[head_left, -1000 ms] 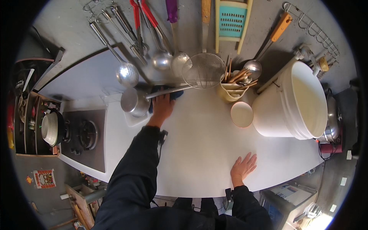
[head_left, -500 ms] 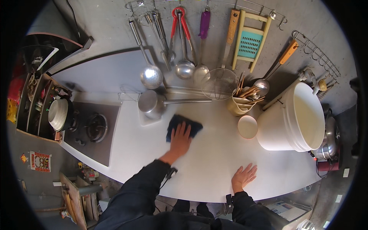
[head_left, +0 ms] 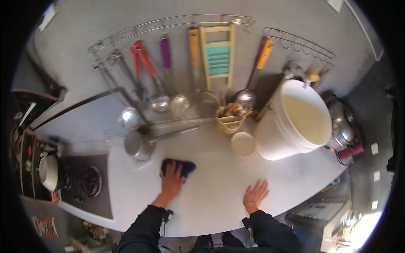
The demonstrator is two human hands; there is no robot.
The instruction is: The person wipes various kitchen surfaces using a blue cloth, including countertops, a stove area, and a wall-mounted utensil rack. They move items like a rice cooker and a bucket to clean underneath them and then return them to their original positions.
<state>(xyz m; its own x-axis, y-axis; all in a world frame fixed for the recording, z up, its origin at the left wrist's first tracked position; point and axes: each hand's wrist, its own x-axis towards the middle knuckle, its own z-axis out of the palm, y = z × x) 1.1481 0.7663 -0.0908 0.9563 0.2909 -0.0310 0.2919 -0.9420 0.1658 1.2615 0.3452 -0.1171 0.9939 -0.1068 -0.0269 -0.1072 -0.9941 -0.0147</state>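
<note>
My left hand point(head_left: 171, 183) lies with spread fingers on a dark blue folded cloth point(head_left: 188, 168), pressed to the white countertop point(head_left: 211, 189), in front and to the right of a steel long-handled pot point(head_left: 136, 144). My right hand point(head_left: 256, 194) rests flat on the counter at the right, fingers apart and nothing in it. Beyond it stand a small pale bowl point(head_left: 242, 144) and a big white bucket point(head_left: 272, 130) with pale contents. The picture is blurred.
A gas hob point(head_left: 88, 206) and a shelf rack point(head_left: 27, 164) are at the left. Ladles, skimmers, a strainer and a grater point(head_left: 217, 59) hang on the back wall. A utensil caddy point(head_left: 230, 127) stands behind the bowl; steel cookware point(head_left: 341, 120) is right of the bucket.
My left hand and the cloth have moved toward me, out from behind the pot's handle to in front of the pot. My right hand stays on the counter. The head's view has shifted.
</note>
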